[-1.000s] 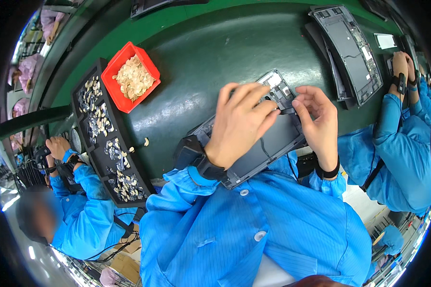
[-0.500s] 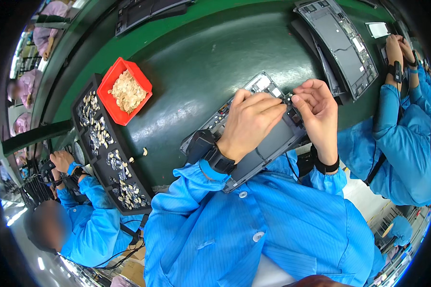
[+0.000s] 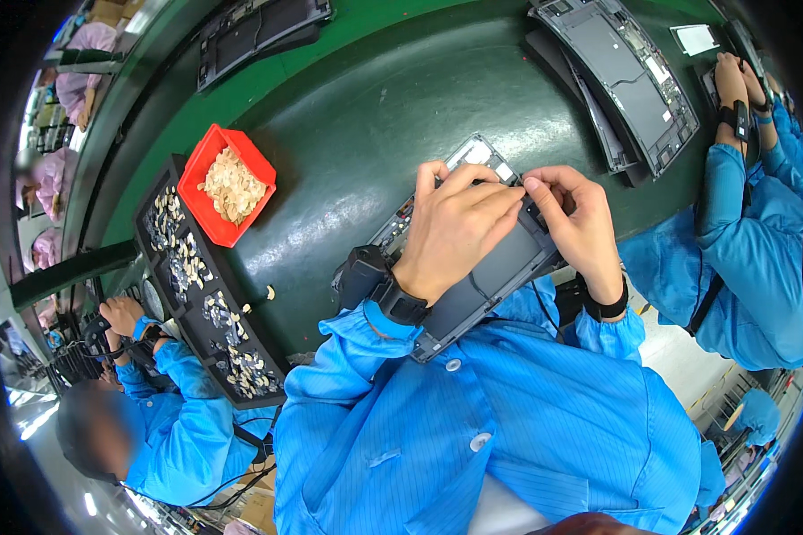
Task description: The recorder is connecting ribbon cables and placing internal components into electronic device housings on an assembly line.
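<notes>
Below my hands lies an opened laptop base (image 3: 486, 283), tilted across the bench edge near my body, its dark inner side with circuit boards facing up. My left hand (image 3: 455, 227) reaches over it with bent fingers, the thumb and fingertips closed near the far right corner. Facing it, my right hand (image 3: 582, 221) is closed in a pinch at the same corner, its fingertips nearly touching the left ones. Whatever is between the fingertips is too small and covered to make out. Both wrists wear black bands.
Left on the green bench (image 3: 375, 116) stands a red bin (image 3: 207, 214) of small pale pieces. Beside it is a black divided tray (image 3: 207, 299) of small parts. More laptop bases (image 3: 616, 71) are stacked at far right; another part (image 3: 259, 40) lies far left. Co-workers sit on both sides.
My right hand has moved slightly left, and its fingers, more spread before, are now curled into a pinch beside the left fingertips. The whole view has shifted a little.
</notes>
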Action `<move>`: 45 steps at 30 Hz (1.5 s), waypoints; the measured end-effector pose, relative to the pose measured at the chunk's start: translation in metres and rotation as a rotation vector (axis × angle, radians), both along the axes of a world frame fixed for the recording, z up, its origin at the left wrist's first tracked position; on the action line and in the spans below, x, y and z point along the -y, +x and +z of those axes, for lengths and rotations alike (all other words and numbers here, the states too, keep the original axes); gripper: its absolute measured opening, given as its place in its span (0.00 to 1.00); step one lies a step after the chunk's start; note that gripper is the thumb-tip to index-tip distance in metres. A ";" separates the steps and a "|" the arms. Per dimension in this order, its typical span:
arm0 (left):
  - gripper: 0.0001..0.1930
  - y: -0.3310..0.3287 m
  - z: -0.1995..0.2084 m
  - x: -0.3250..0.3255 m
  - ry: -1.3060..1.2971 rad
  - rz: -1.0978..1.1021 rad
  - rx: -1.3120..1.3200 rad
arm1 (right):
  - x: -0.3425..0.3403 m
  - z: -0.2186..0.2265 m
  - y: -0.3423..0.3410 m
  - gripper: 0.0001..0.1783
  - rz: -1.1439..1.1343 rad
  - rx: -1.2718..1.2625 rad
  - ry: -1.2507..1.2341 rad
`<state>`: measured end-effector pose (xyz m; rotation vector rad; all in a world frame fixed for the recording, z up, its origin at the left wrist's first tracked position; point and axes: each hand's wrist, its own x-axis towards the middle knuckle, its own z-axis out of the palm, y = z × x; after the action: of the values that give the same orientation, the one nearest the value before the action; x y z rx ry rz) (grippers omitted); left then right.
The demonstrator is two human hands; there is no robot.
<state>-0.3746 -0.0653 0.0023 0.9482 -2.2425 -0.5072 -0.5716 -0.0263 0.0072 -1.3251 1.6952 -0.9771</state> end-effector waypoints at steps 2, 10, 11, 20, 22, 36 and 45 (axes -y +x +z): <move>0.09 0.000 0.001 -0.001 0.021 0.011 0.003 | 0.001 -0.002 -0.004 0.11 0.044 -0.055 0.081; 0.10 -0.003 -0.003 -0.002 -0.046 0.017 -0.037 | 0.001 -0.008 -0.006 0.11 0.025 0.231 0.115; 0.10 -0.003 -0.004 -0.003 -0.046 0.017 -0.037 | 0.001 -0.008 -0.007 0.12 0.003 0.279 0.155; 0.08 -0.001 0.006 -0.007 -0.020 0.012 0.096 | 0.005 -0.010 -0.009 0.13 -0.115 0.250 0.033; 0.08 -0.002 0.005 -0.008 -0.021 0.064 0.111 | 0.005 -0.009 -0.009 0.13 -0.107 0.238 0.044; 0.06 -0.010 -0.003 -0.006 0.042 0.076 0.008 | 0.004 -0.011 -0.010 0.12 -0.101 0.233 0.039; 0.08 -0.014 -0.006 -0.012 0.019 0.148 0.055 | 0.000 -0.011 -0.007 0.14 -0.034 0.108 0.094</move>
<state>-0.3891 -0.0531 -0.0033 1.1410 -2.1979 -0.4419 -0.5790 -0.0263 -0.0036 -1.1652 1.6652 -0.9590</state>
